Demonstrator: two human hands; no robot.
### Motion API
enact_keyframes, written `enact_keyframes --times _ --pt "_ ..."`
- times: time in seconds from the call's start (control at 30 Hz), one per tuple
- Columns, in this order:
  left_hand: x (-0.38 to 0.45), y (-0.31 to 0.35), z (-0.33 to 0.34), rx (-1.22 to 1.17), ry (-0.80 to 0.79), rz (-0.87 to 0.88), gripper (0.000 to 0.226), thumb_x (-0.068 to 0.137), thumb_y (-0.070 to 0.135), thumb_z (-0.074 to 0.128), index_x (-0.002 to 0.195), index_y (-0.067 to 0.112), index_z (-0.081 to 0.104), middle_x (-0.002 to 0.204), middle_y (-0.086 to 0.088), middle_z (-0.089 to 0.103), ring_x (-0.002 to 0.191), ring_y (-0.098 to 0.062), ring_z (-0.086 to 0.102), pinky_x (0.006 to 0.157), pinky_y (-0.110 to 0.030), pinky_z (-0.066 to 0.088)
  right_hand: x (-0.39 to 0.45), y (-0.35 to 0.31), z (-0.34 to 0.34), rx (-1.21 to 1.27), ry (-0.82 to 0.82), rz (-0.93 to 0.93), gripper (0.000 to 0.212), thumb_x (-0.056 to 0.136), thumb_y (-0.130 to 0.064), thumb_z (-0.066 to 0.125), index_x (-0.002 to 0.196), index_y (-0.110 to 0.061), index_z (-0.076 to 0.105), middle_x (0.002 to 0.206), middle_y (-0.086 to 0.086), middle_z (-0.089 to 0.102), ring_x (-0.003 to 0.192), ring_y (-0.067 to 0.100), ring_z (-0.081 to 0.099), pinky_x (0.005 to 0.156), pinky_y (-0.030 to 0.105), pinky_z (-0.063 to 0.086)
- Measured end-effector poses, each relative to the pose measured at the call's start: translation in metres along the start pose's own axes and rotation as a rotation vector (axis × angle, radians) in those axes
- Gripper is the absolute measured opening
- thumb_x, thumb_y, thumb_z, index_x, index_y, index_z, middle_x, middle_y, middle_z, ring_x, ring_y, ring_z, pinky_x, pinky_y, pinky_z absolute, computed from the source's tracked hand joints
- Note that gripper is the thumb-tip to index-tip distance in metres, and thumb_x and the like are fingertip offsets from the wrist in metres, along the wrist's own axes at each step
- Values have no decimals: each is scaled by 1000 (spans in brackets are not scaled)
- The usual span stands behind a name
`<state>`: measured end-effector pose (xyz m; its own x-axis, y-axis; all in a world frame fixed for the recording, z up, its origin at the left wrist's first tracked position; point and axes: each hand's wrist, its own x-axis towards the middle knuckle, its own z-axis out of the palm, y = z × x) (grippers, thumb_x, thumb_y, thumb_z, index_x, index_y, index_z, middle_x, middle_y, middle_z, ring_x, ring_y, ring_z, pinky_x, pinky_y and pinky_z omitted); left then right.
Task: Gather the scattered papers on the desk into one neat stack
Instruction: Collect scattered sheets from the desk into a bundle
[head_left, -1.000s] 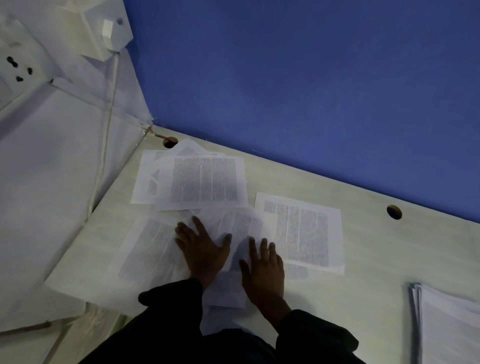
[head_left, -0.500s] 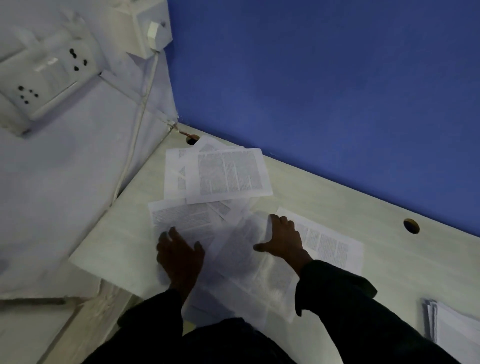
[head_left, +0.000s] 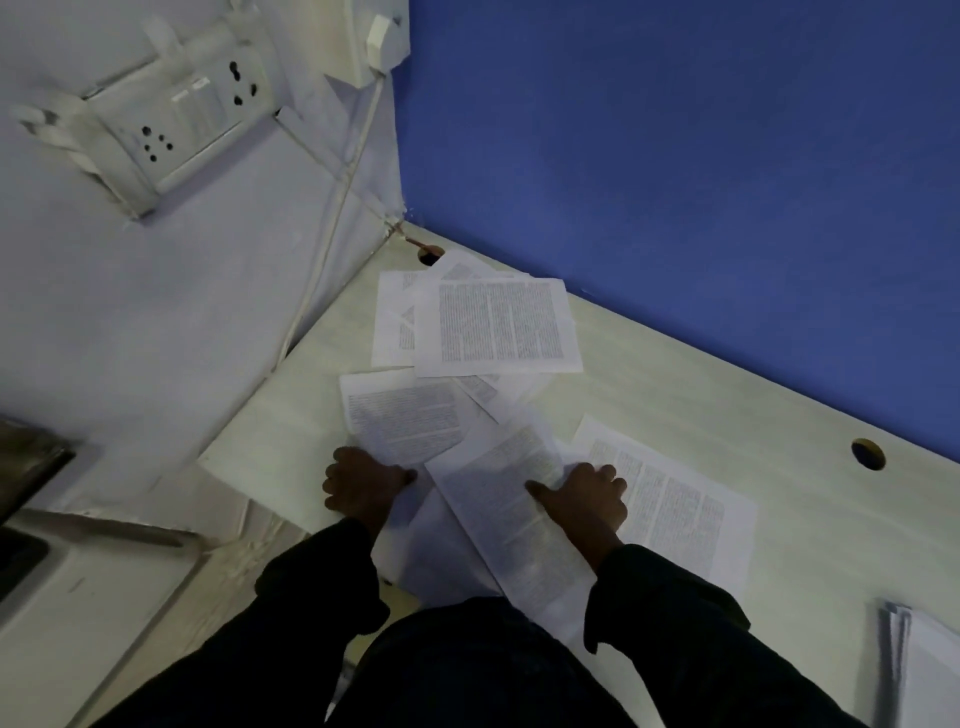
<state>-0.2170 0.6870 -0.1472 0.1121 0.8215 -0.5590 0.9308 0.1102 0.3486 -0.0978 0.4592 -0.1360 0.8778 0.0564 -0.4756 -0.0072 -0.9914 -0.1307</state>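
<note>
left hand (head_left: 363, 486) fingers grip sheet (head_left: 405, 415) | right hand (head_left: 587, 496) on papers (head_left: 519, 514)

The person wore a dark, nearly black long-sleeved top. Both sleeves (head_left: 322, 582) ran down to the wrists and ended in loose, slightly flared cuffs that stood a little off the arms. The cloth looked plain and matte, with soft folds along the forearms and no visible print, buttons or stitching in the dim light. The left hand (head_left: 363, 488) and right hand (head_left: 587, 499) were bare, without rings, watch or gloves.
</note>
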Motion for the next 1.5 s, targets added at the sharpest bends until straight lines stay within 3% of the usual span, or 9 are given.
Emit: enact_keyframes --times 0.27,0.47,0.6,0.73,0.87,0.97,1.07,1.2,1.5 --pt "6 -4 -10 -87 -191 292 76 59 5 91 109 8 35 113 -15 59 111 -34 60 86 -36 47 -18 12 6 483 -226 36 45 80 -42 80 106 -14 58 100 4 67 79 13 61 66 28 53" --pt "8 -5 -20 198 -332 426 64 34 28 73 94 7 63 107 -14 67 97 -32 64 70 -31 50 -29 28 -2 776 -82 243 32 81 -36 79 83 -9 62 81 3 60 77 24 60 63 28 48" --pt "-6 -1 -14 68 -415 468 30 72 17 67 99 5 60 104 -13 67 100 -32 64 75 -30 49 -52 28 11 525 -43 341 70 80 -39 74 133 -1 47 129 17 54 119 38 55 100 46 50" --pt "-26 -2 6 -33 -497 518 57 71 54 73 111 14 68 105 -3 72 98 -23 67 85 -33 54 -76 0 19 391 -53 357 81 82 -36 79 141 -4 32 141 16 41 132 35 44 102 44 46" --pt "-49 -4 18 22 -511 582 29 74 21 85 94 13 66 95 -3 70 86 -19 64 78 -30 52 -76 2 29 268 -55 53 54 92 -48 64 128 -9 50 126 12 51 123 33 51 96 43 48" --pt "-38 -16 18 -11 -559 509 50 63 20 86 109 6 72 108 -10 73 101 -26 68 92 -35 55 -52 36 12 112 113 -92 34 96 -30 57 122 -10 62 129 14 56 122 35 52 97 41 47" --pt "-22 -35 14 -50 -522 425 48 68 12 88 113 2 72 107 -14 73 102 -30 68 92 -38 56 -16 88 -13 -115 69 -142 91 85 -37 76 159 -15 27 165 15 24 153 34 21 116 48 31" --pt "-16 -51 10 -136 -389 333 27 76 6 82 101 0 72 95 -14 69 91 -29 66 77 -31 51 10 122 -33 -226 -149 -186 152 64 -52 92 161 -18 -20 171 12 -12 158 35 -4 120 63 16" --pt "-17 -56 25 -317 -540 255 44 79 1 82 119 -6 67 114 -14 68 102 -27 65 95 -36 52 -21 104 -2 -185 5 -151 139 41 -89 76 148 -17 23 132 8 49 122 33 50 95 46 42"
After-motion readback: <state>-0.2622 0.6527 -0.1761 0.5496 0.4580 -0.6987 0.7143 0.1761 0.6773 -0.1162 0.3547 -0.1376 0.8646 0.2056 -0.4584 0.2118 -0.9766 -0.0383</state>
